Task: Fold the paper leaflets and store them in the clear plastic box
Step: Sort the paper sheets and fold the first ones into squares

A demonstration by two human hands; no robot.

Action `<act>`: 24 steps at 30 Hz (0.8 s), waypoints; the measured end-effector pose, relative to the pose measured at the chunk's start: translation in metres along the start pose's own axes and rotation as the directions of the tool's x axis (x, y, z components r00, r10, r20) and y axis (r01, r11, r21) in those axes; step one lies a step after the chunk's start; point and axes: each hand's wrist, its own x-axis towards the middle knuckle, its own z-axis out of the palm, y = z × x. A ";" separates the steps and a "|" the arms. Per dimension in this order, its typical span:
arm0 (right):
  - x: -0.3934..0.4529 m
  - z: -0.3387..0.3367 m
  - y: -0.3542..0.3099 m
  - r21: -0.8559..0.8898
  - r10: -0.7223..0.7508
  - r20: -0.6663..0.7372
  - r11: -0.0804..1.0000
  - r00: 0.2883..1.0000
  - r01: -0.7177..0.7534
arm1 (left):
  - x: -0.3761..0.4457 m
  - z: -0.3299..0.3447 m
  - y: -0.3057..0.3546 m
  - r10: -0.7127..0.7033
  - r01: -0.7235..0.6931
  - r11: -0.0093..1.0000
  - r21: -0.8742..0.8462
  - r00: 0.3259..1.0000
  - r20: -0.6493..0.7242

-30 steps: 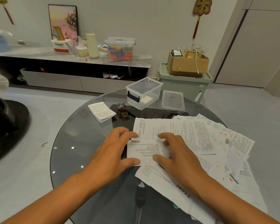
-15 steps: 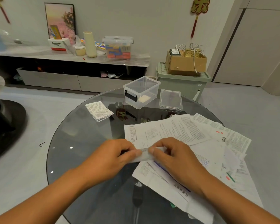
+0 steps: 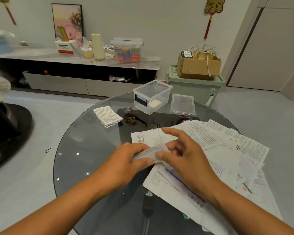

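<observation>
At the far left of the round glass worktop (image 3: 71, 150), a folded leaflet (image 3: 107, 116) lies flat by itself, well apart from the hands. Nearer the middle, the left hand (image 3: 126, 160) pinches the left end of a small folded strip of paper (image 3: 149, 152) between thumb and fingers, held just above the worktop. The right hand (image 3: 183, 158) grips the strip's other end with its thumb and curled middle fingers, while its index finger sticks out straight over the papers behind. Beyond the hands, toward the far edge, stands the clear plastic box (image 3: 152, 96), open, with a black latch on its near side and something pale lying on its bottom. Just to its right its clear lid (image 3: 182, 104) lies flat on the glass. The right part of the worktop is covered by a loose spread of unfolded printed leaflets (image 3: 227, 150), overlapping one another and reaching under the right hand and forearm.
</observation>
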 end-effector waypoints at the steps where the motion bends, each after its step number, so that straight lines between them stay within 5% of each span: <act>1: 0.001 0.001 -0.002 0.070 0.002 -0.034 0.998 0.999 0.000 | 0.000 0.000 0.003 -0.032 0.033 0.987 -0.157 0.999 0.006; 5: 0.002 0.001 -0.007 0.156 0.131 -0.096 0.981 0.987 -0.115 | -0.004 -0.001 0.016 -0.036 0.069 0.786 -0.615 0.997 0.067; 8: 0.001 0.002 -0.010 0.335 0.211 0.057 0.917 0.976 -0.218 | -0.006 0.002 0.020 -0.019 0.019 0.752 -0.658 1.000 0.007; 13: 0.004 -0.001 -0.009 0.545 0.354 0.204 0.733 0.913 -0.406 | -0.008 -0.006 0.012 0.182 -0.196 0.938 -0.287 0.981 -0.073; 16: 0.000 -0.001 -0.012 0.531 0.398 0.342 0.665 0.851 -0.525 | -0.008 -0.008 0.008 0.399 -0.399 0.916 0.028 0.904 -0.152; 19: -0.005 0.006 -0.013 0.445 0.396 0.313 0.742 0.863 -0.502 | -0.009 -0.005 0.009 0.477 -0.453 0.879 0.150 0.839 -0.261; 21: -0.009 0.009 -0.018 0.278 0.317 0.176 0.892 0.932 -0.356 | -0.011 -0.001 0.015 0.357 -0.363 0.931 0.049 0.870 -0.339; 24: -0.011 0.007 -0.022 0.021 0.077 0.073 0.997 0.994 -0.078 | -0.008 0.001 0.021 -0.055 -0.076 0.911 -0.406 0.952 -0.301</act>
